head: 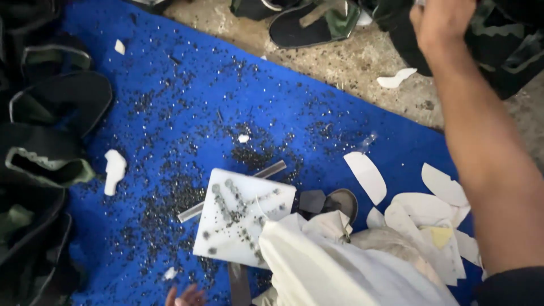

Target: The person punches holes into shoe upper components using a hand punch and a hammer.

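My right hand (441, 20) reaches far up to the top right, the forearm crossing the frame. Its fingers are curled on a dark camouflage shoe upper (504, 39) in a pile there. Only the fingertips of my left hand (184, 296) show at the bottom edge. They are spread apart with nothing in them, close to a white cutting board (243, 218) full of punch marks. A metal bar (266, 171) lies under the board. A white cloth over my lap (334, 266) covers the board's near corner.
A blue mat (187, 102) strewn with tiny black punched bits covers the floor. Black and green shoe uppers (51, 107) are stacked along the left. White cut-out pieces (425, 209) lie at the right, and another upper (311, 22) rests on bare concrete at the top.
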